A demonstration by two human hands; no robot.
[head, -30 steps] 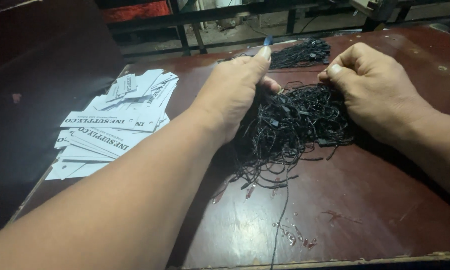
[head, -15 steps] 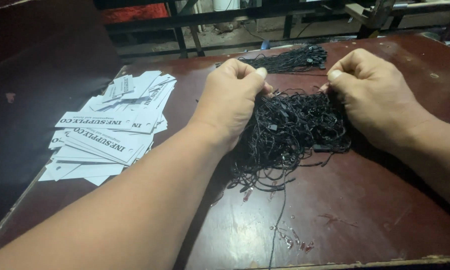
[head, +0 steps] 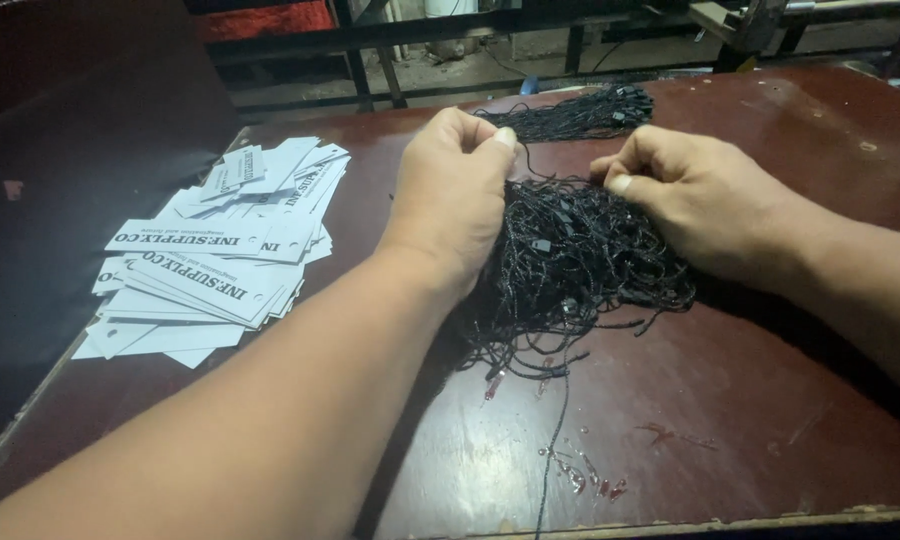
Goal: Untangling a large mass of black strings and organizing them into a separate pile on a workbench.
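A tangled heap of thin black strings with small plastic fasteners (head: 580, 265) lies in the middle of a dark red-brown table (head: 770, 400). My left hand (head: 455, 195) rests on the heap's left side, thumb and fingers pinched on strands at its top. My right hand (head: 695, 205) lies on the heap's right side, fingers curled and pinching strands near the upper edge. One strand (head: 555, 420) trails toward the table's front edge.
A loose pile of white printed paper tags (head: 215, 255) lies at the left of the table. A second bundle of black strings (head: 580, 110) sits at the far edge. Small scraps (head: 585, 475) lie near the front edge. Dark metal framing (head: 490, 30) stands beyond the table.
My two hands have drawn slightly apart over the heap, the right hand shifting away from the left. The heap stays where it was.
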